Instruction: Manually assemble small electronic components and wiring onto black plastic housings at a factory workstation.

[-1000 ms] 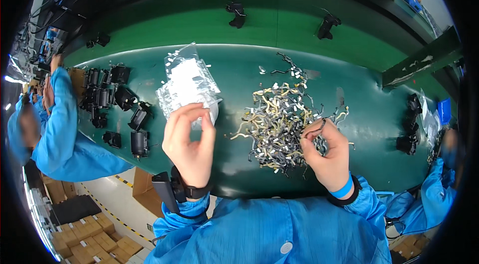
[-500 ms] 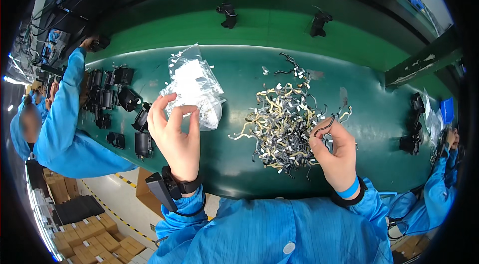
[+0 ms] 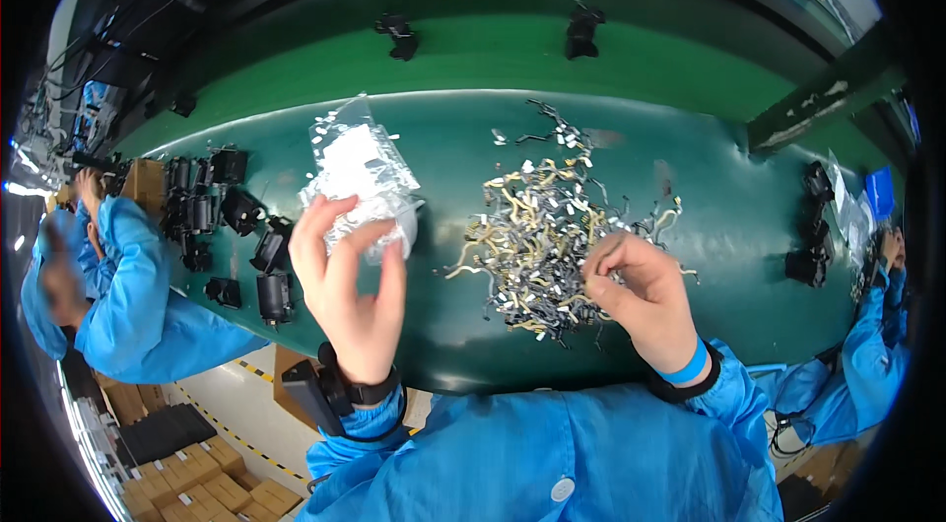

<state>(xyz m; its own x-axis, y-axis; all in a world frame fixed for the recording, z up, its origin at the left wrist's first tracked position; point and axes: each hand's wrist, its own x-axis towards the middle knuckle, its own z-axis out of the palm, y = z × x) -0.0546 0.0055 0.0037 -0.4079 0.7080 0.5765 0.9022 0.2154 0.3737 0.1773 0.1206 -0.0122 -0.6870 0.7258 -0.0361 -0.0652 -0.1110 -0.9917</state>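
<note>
Pinch lightly so the tangled strands don't snag, your left hand (image 3: pixel 353 310) by the near edge of the clear bag (image 3: pixel 355 152), your right hand (image 3: pixel 650 303) at the cable pile (image 3: pixel 532 251), though whether either grips anything I cannot tell.

No legible lettering, numbers or signs on the clear bag (image 3: pixel 392 175), brown cartons (image 3: pixel 189 461) or anywhere else.
</note>
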